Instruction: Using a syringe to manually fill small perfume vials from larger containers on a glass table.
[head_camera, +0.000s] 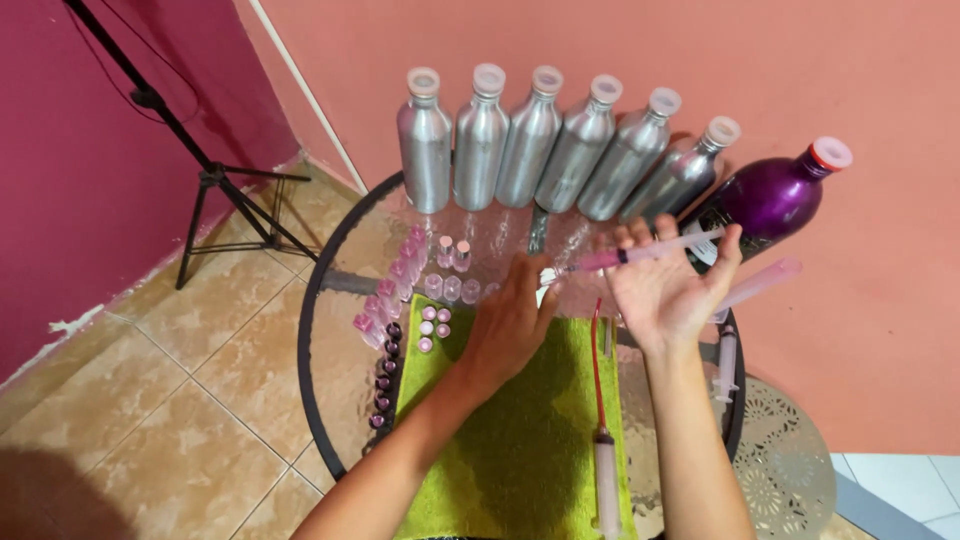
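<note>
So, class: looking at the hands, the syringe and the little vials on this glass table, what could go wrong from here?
1. The right hand holds the syringe loosely, tip toward the left hand; it may drip or poke.
2. The small vials stand crowded by the left hand; a nudge could topple them.
3. The silver bottles line the glass table edge and could fall.

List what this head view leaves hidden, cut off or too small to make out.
- What the left hand touches: its own back covers it.
- The syringe tip: it blurs against the glass table.
- The green towel and a second syringe: cut off by the bottom edge.
- The small vials: too small to tell their contents.
- Right hand: its palm hides its grip.
</note>
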